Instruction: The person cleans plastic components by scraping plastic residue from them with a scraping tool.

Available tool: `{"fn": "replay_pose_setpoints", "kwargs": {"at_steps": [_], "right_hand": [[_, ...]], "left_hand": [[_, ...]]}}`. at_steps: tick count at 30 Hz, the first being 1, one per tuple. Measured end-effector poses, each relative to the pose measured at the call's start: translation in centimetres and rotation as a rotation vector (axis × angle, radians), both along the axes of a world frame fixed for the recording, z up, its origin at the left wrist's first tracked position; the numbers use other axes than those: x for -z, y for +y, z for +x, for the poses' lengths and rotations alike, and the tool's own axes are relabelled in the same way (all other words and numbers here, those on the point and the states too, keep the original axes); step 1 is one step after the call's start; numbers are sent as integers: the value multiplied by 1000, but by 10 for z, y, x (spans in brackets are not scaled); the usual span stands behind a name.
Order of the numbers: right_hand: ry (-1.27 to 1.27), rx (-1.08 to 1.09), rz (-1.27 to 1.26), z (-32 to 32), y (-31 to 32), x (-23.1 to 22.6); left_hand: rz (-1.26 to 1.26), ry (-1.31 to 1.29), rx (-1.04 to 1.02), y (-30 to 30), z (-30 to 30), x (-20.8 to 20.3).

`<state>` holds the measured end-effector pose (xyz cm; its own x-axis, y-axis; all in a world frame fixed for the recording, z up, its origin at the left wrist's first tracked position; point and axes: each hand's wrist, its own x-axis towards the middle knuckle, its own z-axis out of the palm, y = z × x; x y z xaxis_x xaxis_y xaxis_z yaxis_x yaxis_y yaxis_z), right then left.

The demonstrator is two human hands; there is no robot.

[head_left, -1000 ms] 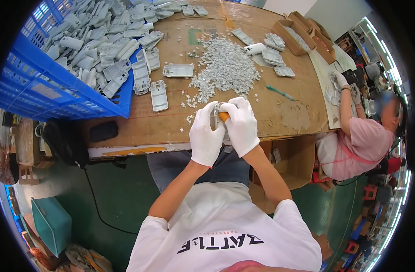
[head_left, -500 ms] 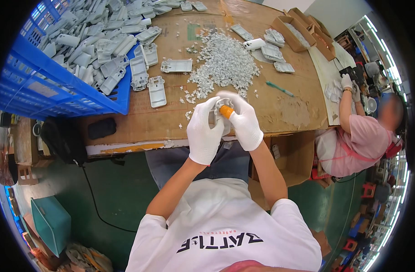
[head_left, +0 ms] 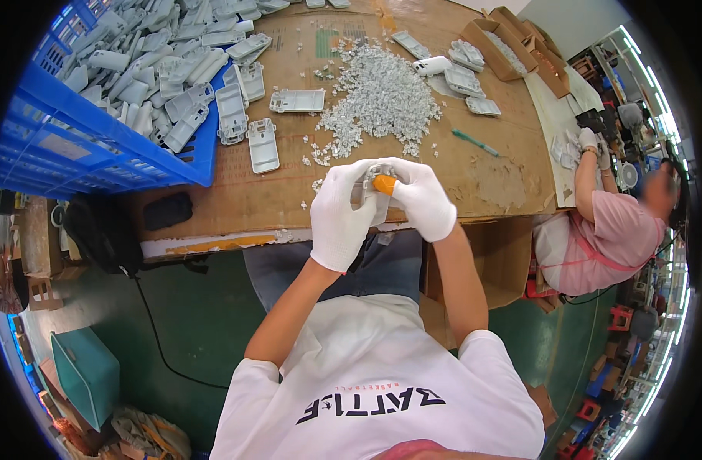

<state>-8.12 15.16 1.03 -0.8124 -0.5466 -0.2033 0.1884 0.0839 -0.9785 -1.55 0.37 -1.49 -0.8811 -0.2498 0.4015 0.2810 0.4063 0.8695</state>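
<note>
That pale grey plastic casing (head_left: 381, 210) sits between the worker's left hand (head_left: 340, 218) and right hand (head_left: 423, 201), pointing away lengthwise, its sides mostly covered by fingers.

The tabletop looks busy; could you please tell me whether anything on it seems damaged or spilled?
Yes: the brown tabletop has a scuffed, seemingly peeling patch near the green tool; a few small pale pieces lie strayed left of their loose pile.

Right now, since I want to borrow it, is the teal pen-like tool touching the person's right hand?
Apart. The head view shows a visible gap of brown cardboard between the right hand and the teal pen-like tool.
</note>
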Motion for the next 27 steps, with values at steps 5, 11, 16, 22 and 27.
{"fn": "replay_pose_setpoints", "kwargs": {"at_steps": [5,11,16,22,27], "right_hand": [[-76,58,-123,2,-8,-3],[-294,205,-433,24,-26,25],[-315,232,-476,26,-30,22],[-287,242,-390,32,-28,9],[-260,280,-383,31,-23,10]], "left_hand": [[-6,-26,-51,1,4,-10],[34,-35,-149,6,2,-8],[15,18,-137,4,2,-1],[31,1,-141,10,3,-5],[-16,-55,-134,13,2,-6]]}}
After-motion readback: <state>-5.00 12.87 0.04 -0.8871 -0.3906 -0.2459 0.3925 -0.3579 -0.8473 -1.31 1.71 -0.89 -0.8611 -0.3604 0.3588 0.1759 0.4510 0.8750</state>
